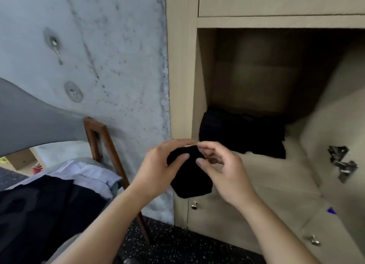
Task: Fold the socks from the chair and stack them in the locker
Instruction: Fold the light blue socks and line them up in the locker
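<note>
Left: I see a wooden chair (102, 143) heaped with dark and pale clothes (59, 186). Centre: my left hand (158, 171) and right hand (221, 171) share a folded black sock (189, 180), each grip clamped on its upper edge, just before the locker (181, 86). Right: dark folded socks (243, 133) lie inside the open compartment, beside a door hinge (341, 161).

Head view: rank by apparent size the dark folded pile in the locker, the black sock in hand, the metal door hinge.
1. dark folded pile
2. black sock, nearer the camera, so its true size is unsure
3. metal door hinge
</note>
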The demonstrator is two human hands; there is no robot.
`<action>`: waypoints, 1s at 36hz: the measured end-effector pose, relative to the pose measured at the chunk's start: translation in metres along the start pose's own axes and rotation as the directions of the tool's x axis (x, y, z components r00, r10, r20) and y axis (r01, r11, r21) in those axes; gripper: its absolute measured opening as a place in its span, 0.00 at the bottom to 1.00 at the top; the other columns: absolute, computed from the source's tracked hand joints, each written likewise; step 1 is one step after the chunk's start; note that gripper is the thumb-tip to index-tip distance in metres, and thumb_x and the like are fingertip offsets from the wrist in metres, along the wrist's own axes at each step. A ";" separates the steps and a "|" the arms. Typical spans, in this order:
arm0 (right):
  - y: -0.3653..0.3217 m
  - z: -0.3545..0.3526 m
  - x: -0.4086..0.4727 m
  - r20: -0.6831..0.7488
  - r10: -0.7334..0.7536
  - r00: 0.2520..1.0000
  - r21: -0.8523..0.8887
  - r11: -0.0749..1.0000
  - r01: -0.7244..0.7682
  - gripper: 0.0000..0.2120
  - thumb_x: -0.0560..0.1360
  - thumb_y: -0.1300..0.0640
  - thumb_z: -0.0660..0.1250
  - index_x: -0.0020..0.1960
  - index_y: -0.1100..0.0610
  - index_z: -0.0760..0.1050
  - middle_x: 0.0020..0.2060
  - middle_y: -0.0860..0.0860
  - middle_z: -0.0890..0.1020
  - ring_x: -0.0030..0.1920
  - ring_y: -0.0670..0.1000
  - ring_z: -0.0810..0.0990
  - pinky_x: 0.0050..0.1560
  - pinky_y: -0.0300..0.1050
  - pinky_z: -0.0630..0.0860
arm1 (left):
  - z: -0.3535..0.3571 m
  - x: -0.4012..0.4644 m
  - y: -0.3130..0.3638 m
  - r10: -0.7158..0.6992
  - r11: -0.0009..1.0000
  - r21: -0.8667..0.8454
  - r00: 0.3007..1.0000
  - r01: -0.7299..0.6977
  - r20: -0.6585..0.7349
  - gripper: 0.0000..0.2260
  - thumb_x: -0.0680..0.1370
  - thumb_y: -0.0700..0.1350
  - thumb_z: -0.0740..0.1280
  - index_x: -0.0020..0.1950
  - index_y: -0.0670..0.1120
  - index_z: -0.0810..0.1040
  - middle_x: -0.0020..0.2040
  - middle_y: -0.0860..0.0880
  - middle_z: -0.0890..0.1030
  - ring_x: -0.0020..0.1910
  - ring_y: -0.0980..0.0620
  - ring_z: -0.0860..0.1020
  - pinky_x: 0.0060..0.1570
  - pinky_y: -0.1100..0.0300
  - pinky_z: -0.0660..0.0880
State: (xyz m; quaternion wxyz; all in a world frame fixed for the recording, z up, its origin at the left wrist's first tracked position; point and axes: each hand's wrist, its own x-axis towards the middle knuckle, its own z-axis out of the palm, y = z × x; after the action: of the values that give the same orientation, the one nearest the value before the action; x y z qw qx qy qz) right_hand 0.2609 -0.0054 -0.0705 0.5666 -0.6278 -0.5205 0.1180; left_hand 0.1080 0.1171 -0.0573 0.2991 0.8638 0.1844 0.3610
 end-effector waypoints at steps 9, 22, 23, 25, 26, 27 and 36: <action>0.012 -0.047 -0.008 -0.210 0.093 0.973 0.061 0.995 -0.081 0.09 0.77 0.61 0.73 0.52 0.50 0.78 0.49 0.41 0.83 0.52 0.46 0.84 0.54 0.38 0.79 | 0.041 0.022 0.008 0.009 0.948 -0.317 0.995 0.021 0.095 0.29 0.80 0.44 0.70 0.78 0.60 0.66 0.54 0.57 0.83 0.60 0.54 0.81 0.63 0.59 0.76; 0.029 -0.085 -0.013 -0.390 0.209 0.897 0.238 0.964 -0.121 0.12 0.77 0.62 0.73 0.44 0.48 0.73 0.41 0.45 0.78 0.43 0.45 0.76 0.53 0.41 0.73 | 0.068 0.017 0.008 0.105 0.921 -0.390 0.967 -0.006 0.233 0.15 0.82 0.45 0.66 0.67 0.60 0.76 0.43 0.43 0.82 0.47 0.46 0.80 0.53 0.62 0.75; 0.030 -0.084 -0.013 -0.392 0.210 0.896 0.242 0.963 -0.120 0.13 0.77 0.62 0.73 0.43 0.47 0.73 0.41 0.45 0.78 0.43 0.45 0.76 0.53 0.41 0.72 | 0.068 0.016 0.008 0.110 0.920 -0.392 0.965 -0.008 0.240 0.15 0.83 0.45 0.66 0.68 0.59 0.76 0.43 0.43 0.81 0.47 0.45 0.79 0.52 0.63 0.75; 0.030 -0.083 -0.012 -0.396 0.214 0.893 0.251 0.961 -0.119 0.13 0.76 0.61 0.73 0.43 0.46 0.73 0.40 0.45 0.77 0.43 0.45 0.75 0.53 0.42 0.72 | 0.067 0.014 0.008 0.114 0.918 -0.397 0.962 -0.007 0.248 0.13 0.83 0.47 0.66 0.67 0.57 0.77 0.44 0.44 0.81 0.47 0.45 0.79 0.53 0.61 0.76; 0.030 -0.083 -0.012 -0.396 0.219 0.892 0.261 0.958 -0.119 0.13 0.76 0.62 0.73 0.42 0.47 0.73 0.40 0.45 0.77 0.42 0.45 0.74 0.52 0.43 0.71 | 0.066 0.014 0.007 0.113 0.919 -0.394 0.962 -0.007 0.247 0.12 0.83 0.48 0.66 0.67 0.57 0.78 0.47 0.46 0.82 0.48 0.46 0.80 0.54 0.60 0.76; 0.030 -0.082 -0.011 -0.393 0.224 0.892 0.269 0.955 -0.121 0.13 0.77 0.62 0.73 0.42 0.47 0.73 0.40 0.45 0.77 0.42 0.45 0.74 0.52 0.43 0.71 | 0.065 0.013 0.007 0.111 0.922 -0.388 0.963 -0.007 0.245 0.12 0.82 0.49 0.66 0.66 0.58 0.78 0.52 0.48 0.82 0.51 0.47 0.80 0.56 0.60 0.76; 0.016 -0.064 -0.009 -0.251 0.180 0.951 0.168 0.976 -0.140 0.10 0.77 0.65 0.71 0.48 0.50 0.80 0.47 0.41 0.82 0.51 0.42 0.82 0.54 0.38 0.77 | 0.052 0.010 0.011 0.054 0.940 -0.341 0.975 0.023 0.214 0.17 0.84 0.41 0.65 0.72 0.50 0.75 0.41 0.58 0.75 0.42 0.68 0.75 0.48 0.75 0.69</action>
State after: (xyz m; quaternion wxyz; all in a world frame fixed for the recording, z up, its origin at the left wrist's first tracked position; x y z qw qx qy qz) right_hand 0.3129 -0.0477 -0.0669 0.6644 -0.6345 -0.3773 0.1171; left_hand 0.1537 0.0936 -0.0741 0.4602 0.8349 0.0780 0.2918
